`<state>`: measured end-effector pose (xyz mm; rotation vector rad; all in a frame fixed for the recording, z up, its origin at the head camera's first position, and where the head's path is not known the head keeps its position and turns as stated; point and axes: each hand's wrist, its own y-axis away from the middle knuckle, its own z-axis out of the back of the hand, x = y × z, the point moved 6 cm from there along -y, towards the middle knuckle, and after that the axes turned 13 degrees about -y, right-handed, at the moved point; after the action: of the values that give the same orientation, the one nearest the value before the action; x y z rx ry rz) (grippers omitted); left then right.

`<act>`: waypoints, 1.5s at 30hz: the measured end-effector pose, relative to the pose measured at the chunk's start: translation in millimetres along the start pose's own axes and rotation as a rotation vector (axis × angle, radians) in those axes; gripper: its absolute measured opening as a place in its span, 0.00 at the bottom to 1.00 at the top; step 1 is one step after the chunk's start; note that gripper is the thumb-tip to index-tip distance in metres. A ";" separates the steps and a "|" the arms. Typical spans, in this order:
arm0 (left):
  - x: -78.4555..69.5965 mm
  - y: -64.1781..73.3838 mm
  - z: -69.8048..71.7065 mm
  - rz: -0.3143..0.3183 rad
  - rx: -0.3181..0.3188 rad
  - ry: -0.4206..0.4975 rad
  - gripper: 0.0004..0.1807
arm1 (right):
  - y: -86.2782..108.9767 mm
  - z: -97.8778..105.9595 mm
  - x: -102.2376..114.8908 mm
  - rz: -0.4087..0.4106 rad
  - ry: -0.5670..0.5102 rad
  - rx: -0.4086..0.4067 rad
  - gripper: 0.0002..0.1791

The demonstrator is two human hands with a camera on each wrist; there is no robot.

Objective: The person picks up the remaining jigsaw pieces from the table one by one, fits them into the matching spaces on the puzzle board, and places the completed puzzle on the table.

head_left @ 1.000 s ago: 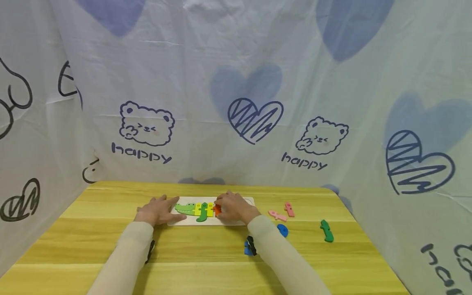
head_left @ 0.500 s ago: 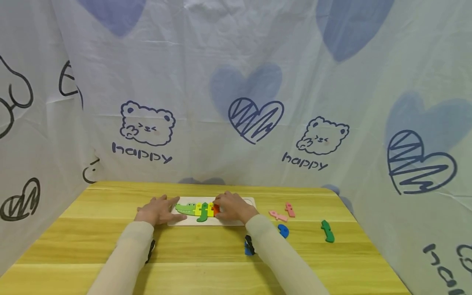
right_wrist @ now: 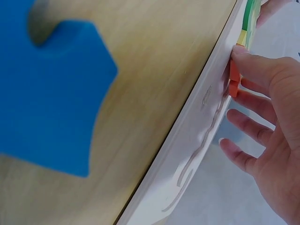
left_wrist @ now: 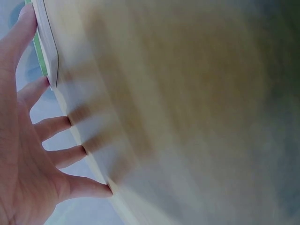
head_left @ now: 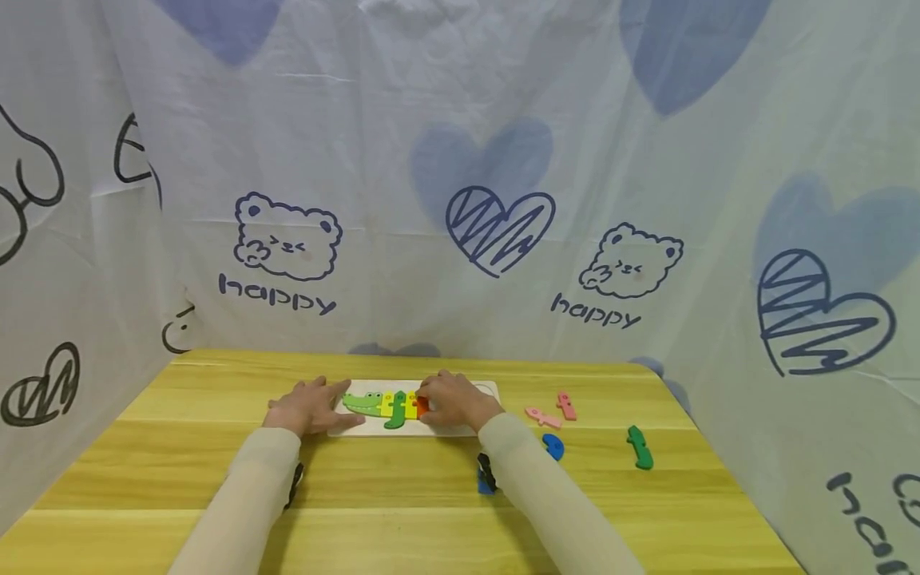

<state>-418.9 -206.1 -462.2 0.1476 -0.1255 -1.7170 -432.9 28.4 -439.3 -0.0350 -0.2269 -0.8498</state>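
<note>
A pale puzzle board lies near the back of the table, carrying a crocodile head piece, yellow body pieces and a green leg piece. My left hand rests at the board's left end, fingers spread; in the left wrist view its thumb and index finger touch the board's edge. With thumb and fingertips, my right hand pinches an orange puzzle piece on the board, against the yellow piece. The right hand partly covers that piece and the board's right part, where grooves show in the right wrist view.
Right of the board lie two pink pieces, a round blue piece and a green piece. Another blue piece lies under the right wrist. A printed curtain hangs behind the table.
The orange piece has shifted slightly left, up against the yellow piece, with the right hand still pinching it. The left hand stays in place at the board.
</note>
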 end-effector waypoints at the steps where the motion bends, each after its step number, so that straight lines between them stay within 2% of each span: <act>1: 0.2 0.1 0.0 0.001 0.000 0.000 0.56 | -0.2 -0.2 -0.1 0.000 -0.001 0.001 0.22; 8: 0.5 0.3 -0.2 0.005 -0.004 0.002 0.56 | -0.6 -1.5 -1.5 0.006 -0.025 0.012 0.22; 15: -0.4 1.4 0.8 0.007 -0.005 -0.004 0.56 | 0.6 1.9 -2.5 0.018 -0.070 0.000 0.18; 27: 0.7 1.7 1.5 0.006 -0.004 -0.005 0.56 | 0.5 -0.6 -10.1 -0.037 -0.114 0.002 0.25; 31: -0.5 0.6 0.9 0.004 -0.003 -0.002 0.55 | 2.1 0.5 -12.3 -0.047 -0.149 0.025 0.28; 37: -0.3 -0.3 1.8 0.004 0.004 0.004 0.55 | 12.0 15.7 -23.6 -0.066 -0.209 0.052 0.30; 45: 1.5 0.4 1.2 0.008 0.007 0.007 0.56 | 44.0 43.9 -40.9 0.002 -0.127 0.036 0.30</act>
<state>-419.0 -207.6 -461.0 0.1578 -0.1271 -1.7081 -434.2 93.0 -402.5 -0.0555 -0.3612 -0.8417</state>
